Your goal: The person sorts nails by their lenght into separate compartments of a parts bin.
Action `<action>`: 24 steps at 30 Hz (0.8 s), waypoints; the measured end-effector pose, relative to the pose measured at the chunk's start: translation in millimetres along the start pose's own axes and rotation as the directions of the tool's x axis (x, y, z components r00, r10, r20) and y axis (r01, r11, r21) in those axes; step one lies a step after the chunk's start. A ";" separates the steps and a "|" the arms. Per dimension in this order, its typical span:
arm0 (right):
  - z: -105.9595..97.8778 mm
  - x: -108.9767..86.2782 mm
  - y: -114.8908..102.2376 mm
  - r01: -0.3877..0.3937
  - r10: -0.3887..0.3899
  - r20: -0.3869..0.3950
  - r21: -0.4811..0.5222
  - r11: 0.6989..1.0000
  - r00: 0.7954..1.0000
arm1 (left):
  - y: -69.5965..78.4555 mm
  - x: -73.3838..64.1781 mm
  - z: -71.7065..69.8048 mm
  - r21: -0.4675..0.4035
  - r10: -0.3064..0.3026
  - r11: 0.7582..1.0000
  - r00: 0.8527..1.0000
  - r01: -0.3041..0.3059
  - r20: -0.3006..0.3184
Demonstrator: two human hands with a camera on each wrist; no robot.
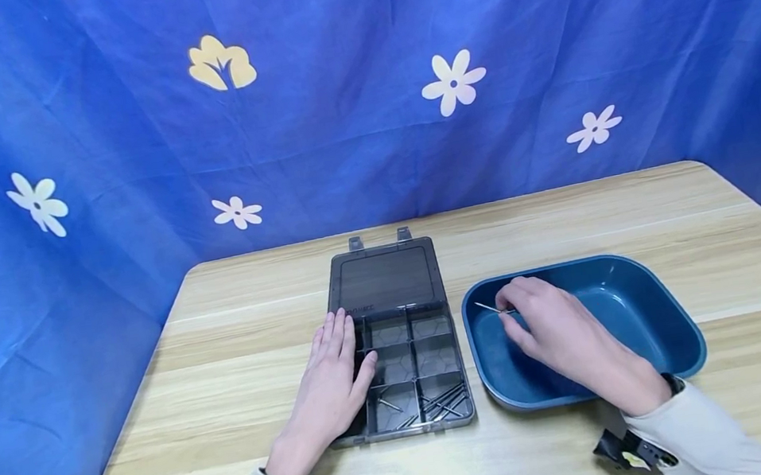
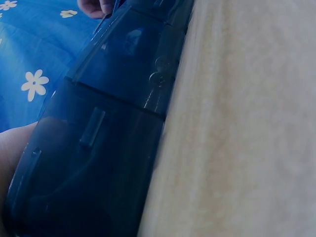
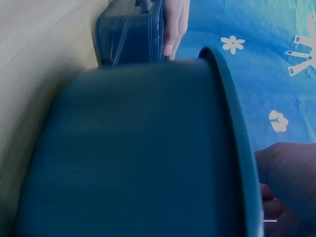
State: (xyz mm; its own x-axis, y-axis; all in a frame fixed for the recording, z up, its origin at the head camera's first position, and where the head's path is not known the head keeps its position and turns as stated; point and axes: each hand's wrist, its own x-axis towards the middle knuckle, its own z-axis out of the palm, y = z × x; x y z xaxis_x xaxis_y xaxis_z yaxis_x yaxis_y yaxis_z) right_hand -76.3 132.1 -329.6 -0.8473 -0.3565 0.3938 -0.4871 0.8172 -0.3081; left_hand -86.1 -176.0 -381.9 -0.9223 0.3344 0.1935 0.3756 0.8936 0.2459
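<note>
My left hand [image 1: 324, 389] lies with straight fingers across the left side of a dark translucent compartment box [image 1: 389, 333], covering part of its left compartments. The box's lid is folded back flat, away from me. Over the left part of a blue plastic basin [image 1: 584, 331], my right hand [image 1: 566, 329] pinches a long thin metal screw [image 1: 487, 307] between thumb and fingers, its tip sticking out to the left. Ridges like a thread show along the screw [image 2: 100, 23] in the left wrist view. Several similar screws [image 1: 445, 401] lie in the box's near right compartment, with a few in the one beside it.
Box and basin stand side by side on a light wood table [image 1: 238, 304], a narrow gap between them. A blue cloth [image 1: 338, 131] with flower prints hangs behind the table and along its left and right sides. The basin's raised rim [image 3: 237, 133] stands beside my right hand.
</note>
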 end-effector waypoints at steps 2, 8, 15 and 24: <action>1.9 1.7 -3.4 0.026 -0.026 -0.009 0.000 1.000 1.000 | 0.0 0.1 0.0 0.001 0.002 1.000 1.000 -0.002 -0.001; 6.1 6.2 -14.9 0.065 -0.065 0.003 -0.013 0.998 0.998 | 0.5 0.5 -0.2 0.000 0.006 1.000 1.000 -0.006 -0.005; 9.9 9.9 -23.6 0.082 -0.082 0.017 -0.012 0.997 0.996 | 0.3 0.9 -0.2 -0.002 0.002 1.000 1.000 -0.002 0.002; 17.1 11.8 -33.5 0.132 -0.132 0.008 0.004 0.991 0.991 | -0.7 0.5 0.4 -0.002 0.001 1.000 1.000 -0.001 0.003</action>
State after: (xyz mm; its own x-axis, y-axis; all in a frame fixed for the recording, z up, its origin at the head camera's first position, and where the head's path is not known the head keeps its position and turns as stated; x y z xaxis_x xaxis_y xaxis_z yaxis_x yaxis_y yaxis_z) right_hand -73.6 92.7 -329.5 -0.7770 -0.4650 0.4243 -0.5958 0.7609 -0.2572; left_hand -86.8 -176.3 -382.4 -0.9222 0.3365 0.1907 0.3769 0.8926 0.2475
